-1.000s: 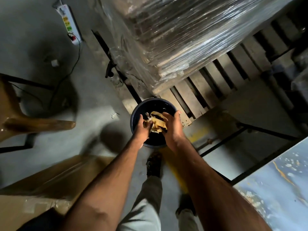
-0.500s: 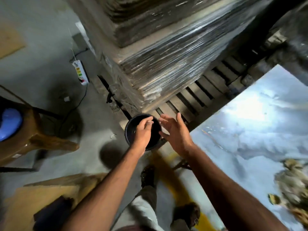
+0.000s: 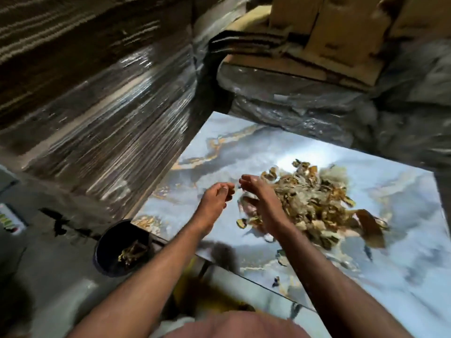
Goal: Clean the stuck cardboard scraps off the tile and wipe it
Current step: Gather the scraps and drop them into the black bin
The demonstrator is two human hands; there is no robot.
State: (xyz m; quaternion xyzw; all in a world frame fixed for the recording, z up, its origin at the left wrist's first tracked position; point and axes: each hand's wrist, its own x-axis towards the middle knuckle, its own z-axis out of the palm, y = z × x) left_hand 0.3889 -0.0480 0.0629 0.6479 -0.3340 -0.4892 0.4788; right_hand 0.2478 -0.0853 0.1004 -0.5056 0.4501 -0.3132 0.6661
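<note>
I see my left hand (image 3: pixel 216 200) hanging over the tile (image 3: pixel 402 252) with its fingers loosely curled and nothing in them that I can make out; my right hand (image 3: pixel 260 198) is just beside it, fingers slack and extended, its far side at the near-left fringe of the cardboard scraps (image 3: pixel 314 206), though motion blur keeps me from telling whether it touches them; the heap sits around the middle of the tile, wet-looking and brown, with a few loose bits strewn toward the tile's near edge; bare glossy surface lies to the left of the hands up to the tile's left edge and far-left corner, and a wider bare stretch runs along the right side; the left edge is hemmed by a tall stack wrapped in plastic film (image 3: pixel 102 113), and the far edge by another wrapped bundle (image 3: pixel 305 111) with cardboard boxes (image 3: pixel 341 25) above it; past the near-left corner, down on the floor (image 3: pixel 44 284), stands a dark bucket (image 3: pixel 107 250) with some scraps inside; a power strip (image 3: pixel 9 222) lies at the picture's left border; both forearms reach in from the bottom.
</note>
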